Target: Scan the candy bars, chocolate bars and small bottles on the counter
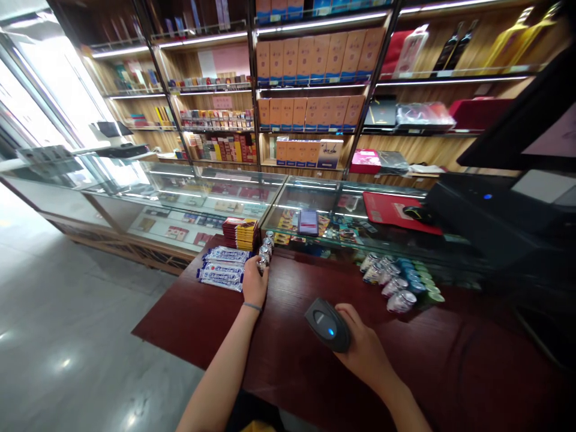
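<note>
My right hand (362, 345) is wrapped round a dark barcode scanner (328, 325) with a small blue light, held above the brown table. With fingers curled, my left hand (255, 283) grips the nearest can (261, 264) of a short row of silver-topped cans (269, 242). Just left of it lie blue-and-white packaged bars (221, 270) in a rough stack. Behind those bars stands a pile of red-and-yellow packets (240, 233). Further right, several cans with silver, blue and green tops (400, 282) are grouped in rows on the table.
A glass display counter (211, 186) runs behind the table (306, 282). On it lie a phone-like device (308, 222) and a red mat (391, 213) with a mouse (416, 213). A dark monitor (517, 114) rises at right. Shelves of boxes (315, 57) and bottles line the wall.
</note>
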Demonstrator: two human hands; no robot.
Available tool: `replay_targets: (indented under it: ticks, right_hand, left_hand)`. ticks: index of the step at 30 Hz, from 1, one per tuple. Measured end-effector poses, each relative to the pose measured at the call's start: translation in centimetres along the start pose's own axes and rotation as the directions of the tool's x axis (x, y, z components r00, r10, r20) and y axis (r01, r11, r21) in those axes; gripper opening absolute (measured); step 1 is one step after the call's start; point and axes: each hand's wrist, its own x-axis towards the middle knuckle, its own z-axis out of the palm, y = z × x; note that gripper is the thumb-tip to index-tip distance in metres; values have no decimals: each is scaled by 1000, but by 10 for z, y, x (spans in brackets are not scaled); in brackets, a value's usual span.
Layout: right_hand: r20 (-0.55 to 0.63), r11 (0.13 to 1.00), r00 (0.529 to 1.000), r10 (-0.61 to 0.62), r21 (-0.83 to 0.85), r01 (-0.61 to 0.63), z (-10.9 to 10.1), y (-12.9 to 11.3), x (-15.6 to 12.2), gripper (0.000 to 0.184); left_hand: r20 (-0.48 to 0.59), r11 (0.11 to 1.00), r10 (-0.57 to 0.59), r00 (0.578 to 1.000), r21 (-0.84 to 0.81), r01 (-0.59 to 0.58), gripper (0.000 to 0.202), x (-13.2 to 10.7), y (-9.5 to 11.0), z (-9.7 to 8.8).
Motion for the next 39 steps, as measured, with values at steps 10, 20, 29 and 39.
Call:
replay_targets:
  ticks: [10, 20, 29, 39]
  right_hand:
    - [-42, 1000, 999, 14, 16, -14, -12, 0, -6, 40]
    - [-242, 984, 953, 181, 42, -176, -45, 25, -37, 38]
    - [-361, 947, 883, 300, 0, -321, -83, 51, -72, 37]
    - [-402, 910, 829, 388, 23, -414, -105, 70, -104, 36]
  left_hand:
    - [-75, 992, 120, 990, 35, -118, 57, 0, 10, -6]
    - [-117, 916, 382, 917, -85, -393, 43, -17, 61, 18]
    - [275, 870, 356, 893, -447, -209, 57, -43, 158, 126]
    - [414, 877, 312, 855, -471, -91, 62, -68, 206, 211]
